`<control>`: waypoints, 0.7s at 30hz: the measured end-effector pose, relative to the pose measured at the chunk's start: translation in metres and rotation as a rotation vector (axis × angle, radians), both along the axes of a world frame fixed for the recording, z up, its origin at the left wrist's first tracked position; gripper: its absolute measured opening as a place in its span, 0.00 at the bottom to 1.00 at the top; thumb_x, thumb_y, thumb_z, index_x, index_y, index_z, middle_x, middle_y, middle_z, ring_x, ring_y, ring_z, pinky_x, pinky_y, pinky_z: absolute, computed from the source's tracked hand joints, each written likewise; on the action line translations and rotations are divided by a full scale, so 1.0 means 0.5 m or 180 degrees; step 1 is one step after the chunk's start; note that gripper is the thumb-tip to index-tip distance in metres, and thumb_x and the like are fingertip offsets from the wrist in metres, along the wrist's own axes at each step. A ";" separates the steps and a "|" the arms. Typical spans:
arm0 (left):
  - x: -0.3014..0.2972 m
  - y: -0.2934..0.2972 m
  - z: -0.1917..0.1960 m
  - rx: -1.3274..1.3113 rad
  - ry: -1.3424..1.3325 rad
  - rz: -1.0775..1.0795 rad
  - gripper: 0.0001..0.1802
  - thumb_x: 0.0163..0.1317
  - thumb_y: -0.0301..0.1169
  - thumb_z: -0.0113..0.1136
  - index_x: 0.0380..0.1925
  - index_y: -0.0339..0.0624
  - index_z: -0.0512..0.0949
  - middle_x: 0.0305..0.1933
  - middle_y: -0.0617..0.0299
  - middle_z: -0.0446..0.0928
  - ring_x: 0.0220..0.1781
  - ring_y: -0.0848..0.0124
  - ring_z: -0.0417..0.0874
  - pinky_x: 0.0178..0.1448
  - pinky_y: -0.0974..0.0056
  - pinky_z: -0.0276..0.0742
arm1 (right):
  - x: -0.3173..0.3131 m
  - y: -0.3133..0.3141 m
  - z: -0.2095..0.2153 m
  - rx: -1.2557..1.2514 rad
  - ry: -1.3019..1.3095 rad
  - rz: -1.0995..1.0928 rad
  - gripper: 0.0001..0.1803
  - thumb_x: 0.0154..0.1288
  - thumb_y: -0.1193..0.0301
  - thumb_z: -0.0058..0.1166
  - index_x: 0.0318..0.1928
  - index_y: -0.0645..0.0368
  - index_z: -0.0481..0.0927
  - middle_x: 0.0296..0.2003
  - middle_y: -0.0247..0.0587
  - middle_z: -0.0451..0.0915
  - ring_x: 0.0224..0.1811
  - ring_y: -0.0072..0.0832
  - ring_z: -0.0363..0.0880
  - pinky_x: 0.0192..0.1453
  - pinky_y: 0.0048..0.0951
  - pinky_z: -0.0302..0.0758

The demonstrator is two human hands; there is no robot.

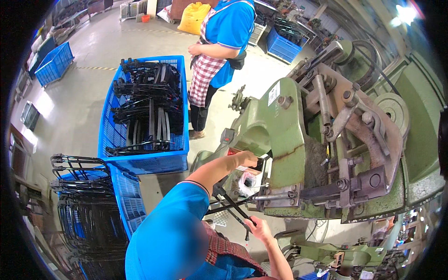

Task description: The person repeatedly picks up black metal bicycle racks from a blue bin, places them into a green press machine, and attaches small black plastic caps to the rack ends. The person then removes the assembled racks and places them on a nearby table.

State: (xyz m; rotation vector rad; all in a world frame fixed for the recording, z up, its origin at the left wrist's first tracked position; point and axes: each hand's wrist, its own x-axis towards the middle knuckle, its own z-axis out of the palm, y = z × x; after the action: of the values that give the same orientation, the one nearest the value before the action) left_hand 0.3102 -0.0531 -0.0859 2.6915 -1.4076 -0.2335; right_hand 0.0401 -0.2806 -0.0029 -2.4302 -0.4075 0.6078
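Note:
My left hand (pixel 247 159) reaches into the mouth of a green press machine (pixel 280 135). Its fingers curl over a dark end of a black metal frame (pixel 233 205), partly hidden by my arm. My right hand (pixel 261 228) grips the frame's lower end below the press. The frame's thin black bars cross in front of the machine base. My blue sleeve and a plaid apron fill the lower middle of the view.
A blue crate (pixel 140 158) full of black metal frames stands on the floor at left. A nearer blue crate (pixel 126 196) and a stack of frames (pixel 84 205) sit beside me. Another person in a blue shirt and plaid apron (pixel 219 42) stands behind the press.

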 end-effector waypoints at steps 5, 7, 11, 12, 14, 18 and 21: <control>0.005 -0.010 -0.021 -0.0152 -0.0217 0.0010 0.09 0.54 0.33 0.56 0.30 0.44 0.83 0.36 0.54 0.83 0.41 0.51 0.84 0.42 0.53 0.80 | -0.004 0.004 0.019 0.0016 0.0120 -0.0107 0.16 0.66 0.60 0.57 0.34 0.62 0.77 0.24 0.57 0.74 0.21 0.45 0.65 0.28 0.39 0.68; 0.005 -0.017 -0.027 -0.0333 -0.0190 -0.0077 0.08 0.55 0.31 0.55 0.32 0.42 0.81 0.36 0.53 0.82 0.43 0.50 0.83 0.44 0.51 0.79 | -0.006 0.002 0.026 0.0085 0.0055 -0.0118 0.16 0.66 0.60 0.57 0.34 0.62 0.76 0.24 0.57 0.74 0.21 0.46 0.64 0.28 0.39 0.68; 0.019 0.004 -0.053 -0.0329 -0.0190 0.0253 0.09 0.55 0.30 0.55 0.33 0.38 0.79 0.42 0.49 0.79 0.44 0.49 0.81 0.46 0.50 0.78 | -0.005 0.012 0.044 -0.0060 0.0134 -0.0092 0.17 0.66 0.58 0.57 0.34 0.62 0.76 0.25 0.58 0.75 0.23 0.50 0.65 0.30 0.40 0.69; 0.019 0.012 -0.059 -0.0289 -0.0180 0.0372 0.09 0.55 0.30 0.55 0.33 0.37 0.78 0.44 0.47 0.78 0.45 0.48 0.81 0.46 0.50 0.78 | -0.003 0.013 0.043 -0.0094 0.0162 -0.0084 0.17 0.66 0.58 0.56 0.34 0.62 0.76 0.25 0.59 0.75 0.23 0.50 0.65 0.30 0.40 0.69; -0.012 -0.008 0.016 -0.0690 0.0121 0.0597 0.11 0.58 0.32 0.56 0.38 0.37 0.77 0.46 0.48 0.76 0.47 0.48 0.81 0.47 0.50 0.77 | -0.014 -0.016 0.007 -0.0078 0.0098 -0.0176 0.20 0.66 0.53 0.54 0.33 0.59 0.76 0.21 0.54 0.74 0.25 0.54 0.72 0.29 0.45 0.68; -0.073 0.015 0.065 -0.1450 0.0427 0.1002 0.17 0.60 0.38 0.59 0.45 0.41 0.75 0.43 0.48 0.80 0.45 0.50 0.81 0.48 0.51 0.76 | -0.011 -0.020 0.002 -0.0122 0.0089 -0.0114 0.21 0.66 0.51 0.53 0.31 0.58 0.74 0.22 0.55 0.75 0.29 0.57 0.73 0.31 0.49 0.68; -0.150 0.034 0.121 -0.1833 0.1192 0.1123 0.18 0.57 0.40 0.63 0.44 0.44 0.77 0.40 0.54 0.82 0.43 0.57 0.83 0.49 0.57 0.77 | -0.008 -0.023 -0.001 -0.0130 -0.0003 -0.0096 0.22 0.66 0.52 0.54 0.29 0.59 0.74 0.22 0.56 0.74 0.28 0.57 0.71 0.31 0.48 0.67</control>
State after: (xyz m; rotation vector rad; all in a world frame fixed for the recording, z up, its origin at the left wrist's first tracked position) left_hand 0.2352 -0.0363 -0.0254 2.2107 -0.7337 -0.2396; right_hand 0.0361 -0.2921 -0.0036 -2.4711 -0.3615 0.6074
